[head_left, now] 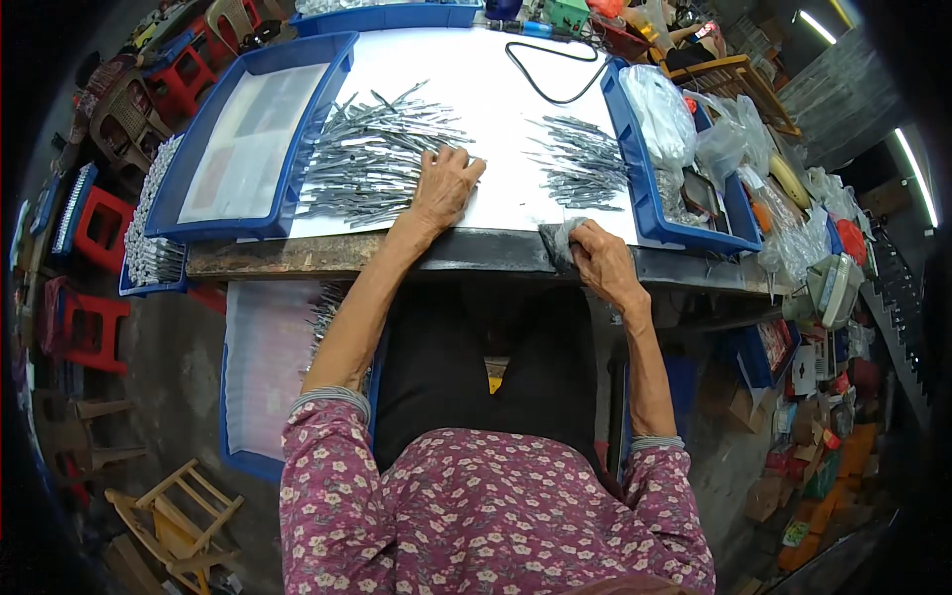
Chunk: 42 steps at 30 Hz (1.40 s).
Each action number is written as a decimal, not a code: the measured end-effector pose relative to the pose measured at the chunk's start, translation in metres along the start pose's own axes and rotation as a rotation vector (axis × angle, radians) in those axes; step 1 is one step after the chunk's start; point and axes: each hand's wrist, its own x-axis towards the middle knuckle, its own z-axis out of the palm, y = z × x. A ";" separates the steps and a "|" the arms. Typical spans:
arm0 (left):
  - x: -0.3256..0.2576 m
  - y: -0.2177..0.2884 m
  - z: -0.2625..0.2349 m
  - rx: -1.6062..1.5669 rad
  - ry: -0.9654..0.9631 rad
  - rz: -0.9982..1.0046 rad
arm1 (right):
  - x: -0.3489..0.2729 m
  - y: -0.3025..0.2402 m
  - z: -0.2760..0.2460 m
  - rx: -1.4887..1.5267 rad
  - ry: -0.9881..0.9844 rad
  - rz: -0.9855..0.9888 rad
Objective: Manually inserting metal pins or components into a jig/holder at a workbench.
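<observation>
My left hand (448,188) is over the white work surface (496,109), at the right edge of a large pile of thin grey metal-looking strips (362,159). Its fingers are bent down and drawn together; whatever is between them is hidden. At the front edge of the table, my right hand (607,263) is closed on a crumpled grey cloth (561,241). Beyond that hand lies a smaller pile of similar strips (583,164), roughly lined up side by side.
A blue tray (342,79) with a pale lining stands left of the large pile. On the right, a blue bin (734,241) holds plastic bags. A black cord loop (511,69) lies at the back. Below the table is another lined blue tray (263,466).
</observation>
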 end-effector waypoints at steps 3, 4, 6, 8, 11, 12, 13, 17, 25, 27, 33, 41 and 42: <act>0.005 0.007 0.004 -0.095 0.131 0.074 | 0.001 -0.003 -0.003 0.077 0.053 -0.029; 0.006 0.012 0.001 -0.147 0.187 0.092 | 0.000 -0.001 -0.003 0.078 0.053 -0.024; 0.008 0.024 -0.004 -0.266 0.204 0.071 | -0.004 0.004 -0.002 0.075 0.034 0.006; 0.010 0.034 -0.008 -0.451 0.252 0.029 | -0.003 0.005 0.000 0.073 0.076 0.049; 0.009 0.053 -0.022 -0.723 0.299 -0.046 | -0.006 0.007 0.002 0.042 0.197 0.090; 0.004 0.056 -0.023 -0.808 0.293 -0.091 | -0.004 0.004 0.003 0.046 0.204 0.099; 0.005 0.059 -0.022 -0.807 0.404 -0.043 | -0.004 0.003 0.005 0.049 0.214 0.109; -0.004 0.084 -0.033 -1.015 0.273 -0.174 | -0.008 0.016 0.007 0.170 0.157 0.279; -0.025 0.111 -0.040 -1.290 0.029 -0.526 | -0.012 0.008 -0.003 0.661 0.143 0.494; -0.029 0.116 -0.042 -1.367 -0.010 -0.521 | -0.012 0.004 -0.007 0.786 0.147 0.551; -0.033 0.125 -0.050 -1.505 -0.150 -0.521 | -0.015 0.015 0.000 1.263 0.216 0.550; -0.037 0.141 -0.052 -1.660 -0.177 -0.590 | -0.020 0.006 -0.001 1.555 0.210 0.467; -0.037 0.143 -0.052 -1.669 -0.192 -0.592 | -0.020 0.003 -0.001 1.557 0.210 0.465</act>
